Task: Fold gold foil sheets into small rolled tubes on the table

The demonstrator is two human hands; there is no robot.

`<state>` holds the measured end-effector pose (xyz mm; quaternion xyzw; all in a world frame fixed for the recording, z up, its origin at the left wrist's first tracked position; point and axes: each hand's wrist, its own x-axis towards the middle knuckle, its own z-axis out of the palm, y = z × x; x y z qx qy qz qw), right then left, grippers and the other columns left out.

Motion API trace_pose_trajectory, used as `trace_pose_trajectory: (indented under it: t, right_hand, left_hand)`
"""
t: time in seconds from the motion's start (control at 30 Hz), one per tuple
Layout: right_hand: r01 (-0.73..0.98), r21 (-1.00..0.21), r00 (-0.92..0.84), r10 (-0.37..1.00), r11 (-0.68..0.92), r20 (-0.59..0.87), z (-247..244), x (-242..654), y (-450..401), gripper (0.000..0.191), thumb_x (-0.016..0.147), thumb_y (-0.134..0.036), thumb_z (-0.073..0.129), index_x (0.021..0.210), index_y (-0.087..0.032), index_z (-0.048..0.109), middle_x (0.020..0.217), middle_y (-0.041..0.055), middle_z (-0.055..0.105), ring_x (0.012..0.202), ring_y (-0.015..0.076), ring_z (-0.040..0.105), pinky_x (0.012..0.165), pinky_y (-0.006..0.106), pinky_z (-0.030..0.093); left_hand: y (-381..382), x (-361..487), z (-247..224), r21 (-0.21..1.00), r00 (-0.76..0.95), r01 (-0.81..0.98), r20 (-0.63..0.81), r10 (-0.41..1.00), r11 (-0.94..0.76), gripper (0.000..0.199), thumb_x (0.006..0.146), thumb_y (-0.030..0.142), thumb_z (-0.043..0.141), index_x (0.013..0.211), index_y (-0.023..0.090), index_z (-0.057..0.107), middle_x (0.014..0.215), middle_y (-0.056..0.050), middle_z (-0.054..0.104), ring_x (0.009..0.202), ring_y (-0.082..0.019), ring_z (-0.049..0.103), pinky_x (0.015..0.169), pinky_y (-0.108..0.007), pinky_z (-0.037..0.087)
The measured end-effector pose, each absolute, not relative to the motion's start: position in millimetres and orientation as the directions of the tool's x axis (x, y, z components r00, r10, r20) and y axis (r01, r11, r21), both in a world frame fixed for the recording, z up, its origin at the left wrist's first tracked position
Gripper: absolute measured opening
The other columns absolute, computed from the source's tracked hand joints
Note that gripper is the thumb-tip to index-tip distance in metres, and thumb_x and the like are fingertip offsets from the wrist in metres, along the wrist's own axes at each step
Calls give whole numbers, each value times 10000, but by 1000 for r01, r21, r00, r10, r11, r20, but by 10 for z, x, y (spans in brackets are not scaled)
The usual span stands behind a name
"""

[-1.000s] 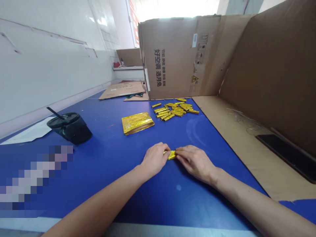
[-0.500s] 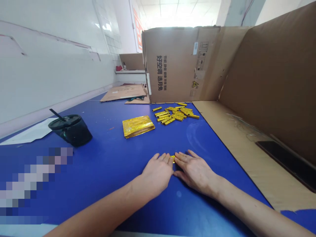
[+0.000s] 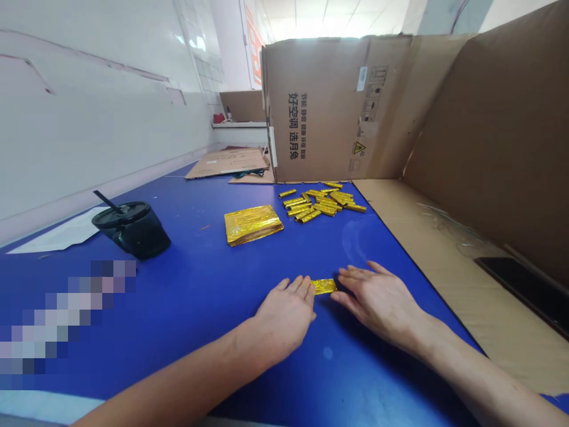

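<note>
Currently, both hands are open and flat on the blue table (image 3: 195,296), gripping nothing. The left hand (image 3: 284,314) has its fingertips at one end of a gold foil strip (image 3: 323,286), at lower centre, while the right hand (image 3: 377,299) sits just beside the other end. Unheld, the strip could slide if nudged. Loose gold sticks (image 3: 317,203) at upper centre could scatter under a careless sweep of the arm, and the black cup (image 3: 132,230) at left could tip if knocked.

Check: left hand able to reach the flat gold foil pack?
Likely yes. The left hand lies open on the blue tabletop, near the flat gold foil pack; no object shows between them, and the foil strip sits to its right.
</note>
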<state>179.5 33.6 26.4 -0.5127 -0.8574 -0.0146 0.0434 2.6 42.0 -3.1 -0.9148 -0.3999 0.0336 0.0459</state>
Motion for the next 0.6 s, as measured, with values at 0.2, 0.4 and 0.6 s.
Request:
trace_pose_trajectory:
  t: [0.2, 0.4, 0.6]
  right_hand:
    - [705, -295, -677, 736, 645, -10, 117, 1641, 251, 769, 793, -566, 347, 1342, -48, 203, 1378, 187, 209, 1274, 247, 190, 1028, 453, 194]
    - [773, -209, -625, 775, 598, -96, 98, 1769, 272, 772, 776, -576, 371, 1328, -51, 244, 1374, 188, 205, 1269, 276, 184, 1018, 493, 190]
    - [803, -88, -596, 793, 589, -127, 143, 1769, 272, 762, 783, -586, 340, 1314, -43, 276, 1355, 197, 238, 1253, 291, 229, 1009, 525, 169]
  left_hand:
    - [425, 43, -57, -95, 673, 735, -19, 740, -671, 440, 825, 247, 395, 1222, 59, 430, 1261, -166, 432, 1179, -245, 392, 949, -391, 324]
    - [414, -12, -28, -89, 691, 719, -13, 723, -689, 456, 845, 289, 368, 1245, 72, 398, 1284, -149, 409, 1196, -254, 367, 953, -442, 306]
    - [423, -50, 1, -81, 692, 720, 10, 721, -690, 469, 855, 360, 347, 1241, 98, 403, 1290, -127, 412, 1197, -249, 364, 979, -476, 242]
